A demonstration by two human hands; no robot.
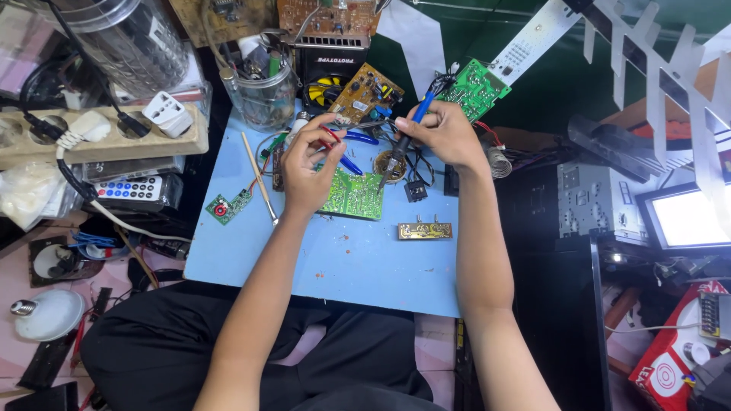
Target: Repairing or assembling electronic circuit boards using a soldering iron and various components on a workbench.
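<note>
The right hand (445, 137) is gripping a blue-handled soldering iron (411, 125), its fingers clenched around the handle, and the tip is pointing down toward the round tin (391, 165) sitting at the hand's 8 o'clock. The left hand (312, 164) is pinching a thin strand of solder wire (364, 124) between thumb and fingertips, the wire running toward 2 o'clock across the gap to the iron. Just below both hands, a green circuit board (352, 195) is lying flat on the blue desk (335, 259), touching the left hand's lower edge. Blue-handled pliers (352, 149) are resting between the two hands. At 4 o'clock from the board, a narrow brass-coloured board strip (424, 230) is lying apart, and at 9 o'clock a small green board (228, 205) is sitting at the desk's edge.
</note>
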